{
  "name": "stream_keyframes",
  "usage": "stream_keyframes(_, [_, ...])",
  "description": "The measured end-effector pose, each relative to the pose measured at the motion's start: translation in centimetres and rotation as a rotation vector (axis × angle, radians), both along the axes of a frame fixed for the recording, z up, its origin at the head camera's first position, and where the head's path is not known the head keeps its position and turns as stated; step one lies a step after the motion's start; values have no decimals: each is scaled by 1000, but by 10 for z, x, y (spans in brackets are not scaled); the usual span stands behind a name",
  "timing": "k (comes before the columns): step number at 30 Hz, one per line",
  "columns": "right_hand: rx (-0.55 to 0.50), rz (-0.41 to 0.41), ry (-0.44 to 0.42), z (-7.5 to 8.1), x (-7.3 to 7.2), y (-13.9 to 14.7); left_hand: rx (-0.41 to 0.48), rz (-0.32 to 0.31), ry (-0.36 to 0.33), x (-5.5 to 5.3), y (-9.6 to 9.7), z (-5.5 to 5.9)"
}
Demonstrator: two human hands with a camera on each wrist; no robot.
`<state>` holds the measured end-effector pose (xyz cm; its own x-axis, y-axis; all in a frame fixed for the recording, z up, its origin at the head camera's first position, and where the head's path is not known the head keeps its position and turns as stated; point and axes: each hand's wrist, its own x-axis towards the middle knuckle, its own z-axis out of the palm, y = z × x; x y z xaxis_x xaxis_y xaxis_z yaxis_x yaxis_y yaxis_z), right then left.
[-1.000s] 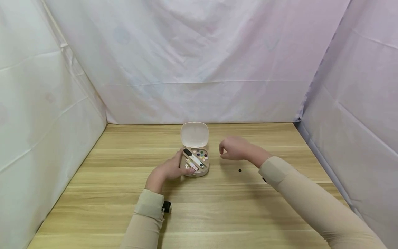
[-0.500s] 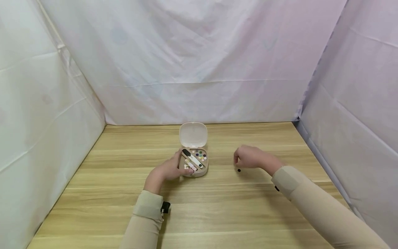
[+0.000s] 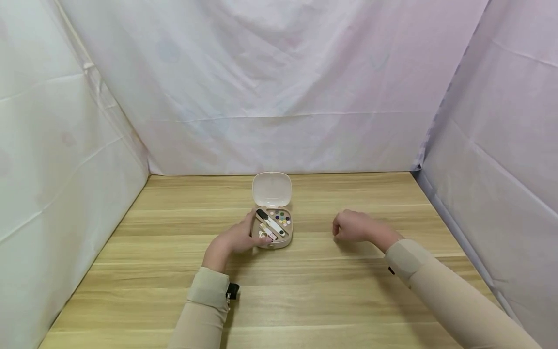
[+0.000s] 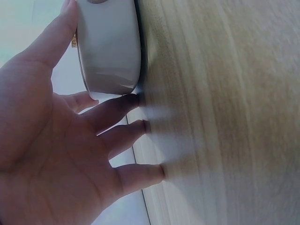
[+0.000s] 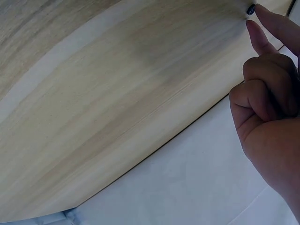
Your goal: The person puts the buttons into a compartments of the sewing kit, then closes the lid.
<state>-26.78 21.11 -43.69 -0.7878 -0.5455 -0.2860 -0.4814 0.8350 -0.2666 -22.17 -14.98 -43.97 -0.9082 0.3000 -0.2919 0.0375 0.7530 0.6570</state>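
A small beige sewing box (image 3: 282, 245) stands on the table with its pale lid (image 3: 272, 189) raised. Inside lie a white tool with a black end (image 3: 271, 223), several coloured buttons (image 3: 281, 217) and smaller pieces at the front left. My left hand (image 3: 235, 237) holds the box at its left side, thumb on the front rim and fingers along the wall. To the right of the box, my right hand (image 3: 352, 226) is low over the table. Its thumb and index fingertips meet at a small black button (image 5: 251, 9), with the other fingers curled in; the head view hides this button.
The wood-grain table (image 3: 287, 300) is enclosed by a white cloth (image 3: 279, 87) at the back and both sides. The box stands near the table's far edge. Each wrist wears a dark strap device under a beige sleeve (image 3: 209, 291).
My right hand has moved right and toward me, from beside the box to the black button on the table, which it now covers. The left hand stays on the box.
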Motion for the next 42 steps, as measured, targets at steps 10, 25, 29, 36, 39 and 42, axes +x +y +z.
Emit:
stream_keyframes(10, [-13,-4,-6,0,1,-1,1,9,-1,2,-1,1])
stream_keyframes(25, [-63,31,-61,6,-4,-9,-18,8,-9,1,-3,2])
stream_keyframes(29, [-126,59,-89,23,-14,-35,-15,10,-6,0,-4,2])
stream_keyframes(36, [-218,127,-67,44,-23,-87,-1,11,-6,1,-2,3])
stream_keyframes(39, [-220,150,-56,40,-26,-98,3,-1,-5,1,0,4])
stream_keyframes(42, [-213,145,-70,35,-27,-105,3,-13,0,0,0,3])
